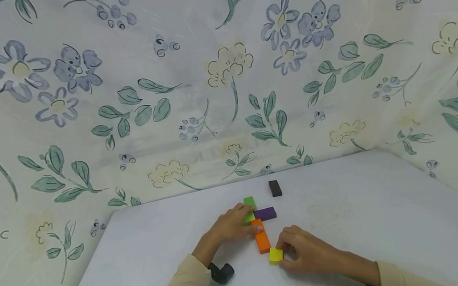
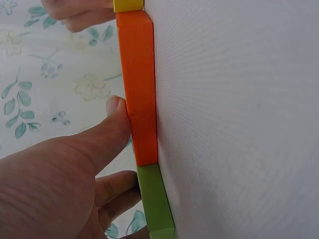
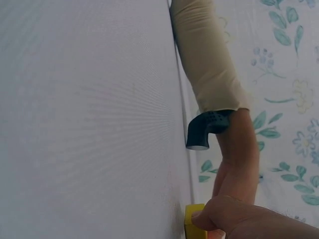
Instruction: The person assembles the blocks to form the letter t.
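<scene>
Between the thumb and fingers of my right hand [image 1: 308, 252] is a yellow block [image 1: 276, 256], on the table by the near end of an orange block [image 1: 262, 243]. In the left wrist view the yellow block [image 2: 128, 5] appears to touch the orange block [image 2: 139, 89]. My left hand [image 1: 232, 224] rests on the row, its thumb touching the orange block and its fingers by a green block [image 2: 155, 199]. Another green block [image 1: 249, 202] lies beyond, partly hidden by fingers. A purple block [image 1: 266, 214] points sideways to the right.
A dark brown or black block [image 1: 275, 188] lies apart, farther back on the white table [image 1: 327, 197]. Flowered cloth [image 1: 205, 93] hangs behind and along the sides. Black wrist devices sit on both forearms, the left one [image 1: 222, 273] close to the tabletop.
</scene>
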The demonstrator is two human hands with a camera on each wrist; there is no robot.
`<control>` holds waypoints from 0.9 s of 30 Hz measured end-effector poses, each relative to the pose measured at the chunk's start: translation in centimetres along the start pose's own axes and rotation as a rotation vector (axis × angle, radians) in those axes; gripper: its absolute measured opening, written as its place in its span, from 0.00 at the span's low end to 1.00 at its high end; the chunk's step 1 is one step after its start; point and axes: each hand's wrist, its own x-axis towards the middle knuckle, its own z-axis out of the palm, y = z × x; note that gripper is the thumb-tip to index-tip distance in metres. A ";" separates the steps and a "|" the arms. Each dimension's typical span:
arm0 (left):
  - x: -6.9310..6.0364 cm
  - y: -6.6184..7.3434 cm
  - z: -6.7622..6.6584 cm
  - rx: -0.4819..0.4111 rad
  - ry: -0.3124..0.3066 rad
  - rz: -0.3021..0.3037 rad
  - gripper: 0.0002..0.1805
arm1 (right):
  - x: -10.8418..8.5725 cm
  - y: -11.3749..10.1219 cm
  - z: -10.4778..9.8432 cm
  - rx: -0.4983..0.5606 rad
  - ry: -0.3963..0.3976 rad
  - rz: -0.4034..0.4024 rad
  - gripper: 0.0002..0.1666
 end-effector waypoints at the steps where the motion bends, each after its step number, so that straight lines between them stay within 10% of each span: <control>1: 0.0 0.0 0.0 -0.002 0.000 0.000 0.37 | 0.0 0.0 0.0 0.000 0.001 -0.003 0.12; 27: 0.0 -0.1 0.1 -0.006 0.005 0.011 0.36 | -0.1 0.1 0.1 -0.026 -0.011 0.006 0.12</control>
